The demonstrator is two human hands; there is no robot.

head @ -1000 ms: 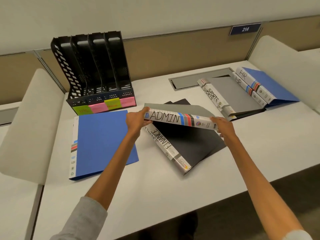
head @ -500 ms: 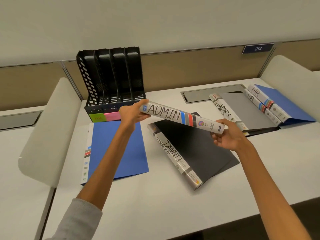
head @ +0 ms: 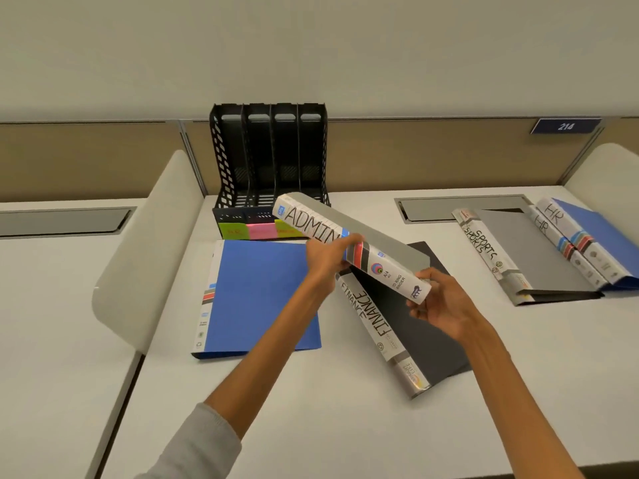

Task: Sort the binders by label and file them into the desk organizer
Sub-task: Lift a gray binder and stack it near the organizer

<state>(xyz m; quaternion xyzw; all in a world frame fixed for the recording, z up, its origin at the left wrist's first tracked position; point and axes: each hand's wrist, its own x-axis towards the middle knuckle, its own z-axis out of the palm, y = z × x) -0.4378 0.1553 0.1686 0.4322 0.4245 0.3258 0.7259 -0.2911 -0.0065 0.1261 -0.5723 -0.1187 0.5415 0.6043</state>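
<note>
I hold a grey binder marked ADMIN in the air, tilted, its far end near the black desk organizer. My left hand grips the middle of its spine. My right hand holds its near end. Under it on the desk lies a black binder marked FINANCE. A blue binder lies flat on the left. To the right lie grey SPORTS binders and blue HR binders. The organizer's four slots hold nothing, and coloured sticky labels sit on its front.
White rounded side dividers flank the white desk. A grey cable hatch is set in the desk behind the SPORTS binders. A tan partition with a "214" plate stands behind the desk.
The ADMIN binder rose off the FINANCE binder and swung so its far end points toward the organizer. My left hand slid from its end to mid-spine. The camera view tilted up.
</note>
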